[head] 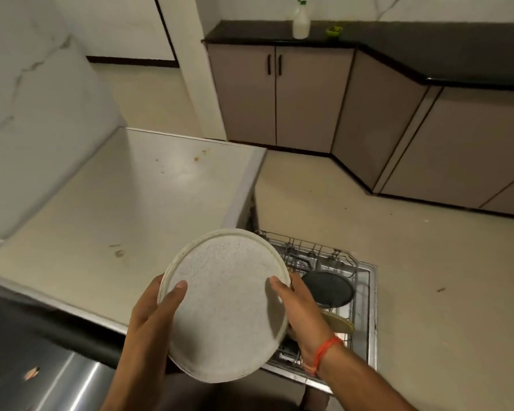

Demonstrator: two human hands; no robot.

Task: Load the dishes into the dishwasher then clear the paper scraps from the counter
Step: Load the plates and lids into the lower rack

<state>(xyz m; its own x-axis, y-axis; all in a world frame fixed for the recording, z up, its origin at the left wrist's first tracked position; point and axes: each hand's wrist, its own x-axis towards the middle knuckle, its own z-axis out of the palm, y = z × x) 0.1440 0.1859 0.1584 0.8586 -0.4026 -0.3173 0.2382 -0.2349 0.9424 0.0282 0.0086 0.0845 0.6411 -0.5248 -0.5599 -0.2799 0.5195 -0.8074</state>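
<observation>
2 hands hold 1 speckled white plate [224, 304] above the dishwasher rack [359, 280].
Left hand [152, 318] and right hand [300, 310] grip opposite rims, thumbs on its face; a dark pan [328, 289] lies in the rack.

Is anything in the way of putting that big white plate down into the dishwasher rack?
Partly. The white plate, held by the left hand and right hand, is above the rack. A dark plate and a tan dish already fill some slots there.
</observation>
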